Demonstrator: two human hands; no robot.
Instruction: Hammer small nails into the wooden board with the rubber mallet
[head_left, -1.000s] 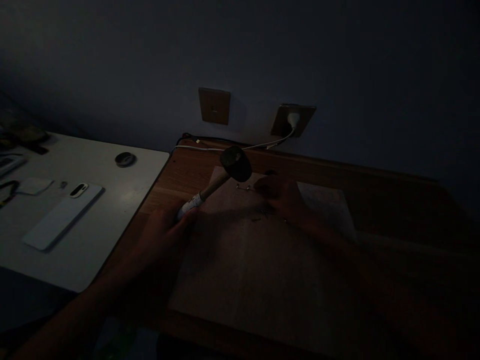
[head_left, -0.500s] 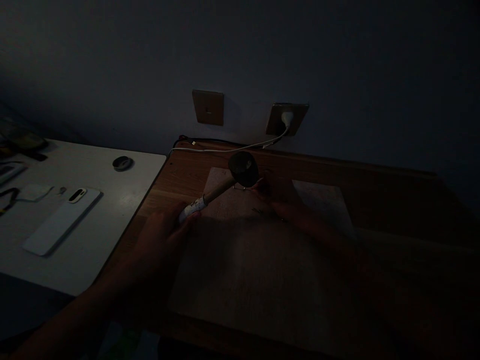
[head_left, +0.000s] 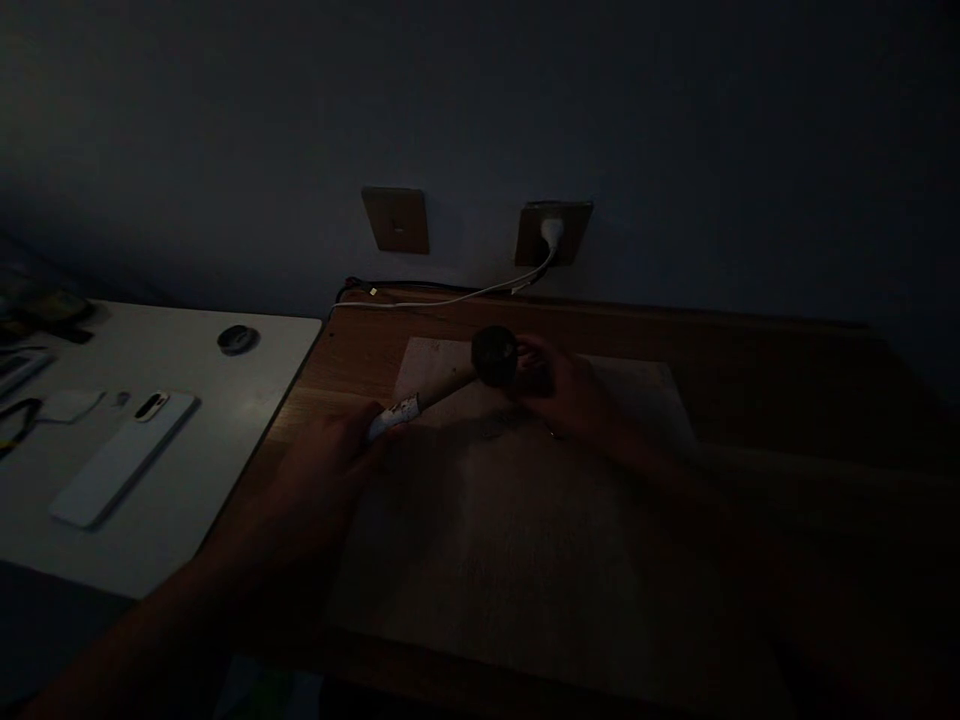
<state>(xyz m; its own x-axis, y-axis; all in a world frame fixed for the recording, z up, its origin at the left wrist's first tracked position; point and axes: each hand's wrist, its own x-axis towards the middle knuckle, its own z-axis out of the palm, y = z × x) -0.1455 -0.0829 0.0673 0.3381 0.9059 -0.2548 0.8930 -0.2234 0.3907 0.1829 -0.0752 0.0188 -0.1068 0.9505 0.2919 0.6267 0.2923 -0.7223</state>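
Observation:
My left hand [head_left: 334, 450] is closed round the white-wrapped end of a mallet [head_left: 446, 384]. The mallet's dark, round head [head_left: 495, 356] is up over the far part of a pale board [head_left: 487, 540], hiding what lies behind it. Close to the head, at its right, is my right hand [head_left: 559, 385] with fingers curled and pinched together. What they hold is too dark and covered to make out. Small thin metal pieces [head_left: 553, 434] lie on the board below that hand.
The board rests on a brown wooden table [head_left: 780, 400]. To the left, a white table [head_left: 247, 430] carries a white phone [head_left: 124, 460] and a small round dark object [head_left: 237, 340]. Along the wall, a white cable [head_left: 450, 301] runs to a socket [head_left: 555, 235]. The light is very dim.
The mallet head has come lower and slightly right, now by my right fingers. A small shiny bent piece seen near those fingers earlier is hidden now. The view has shifted slightly.

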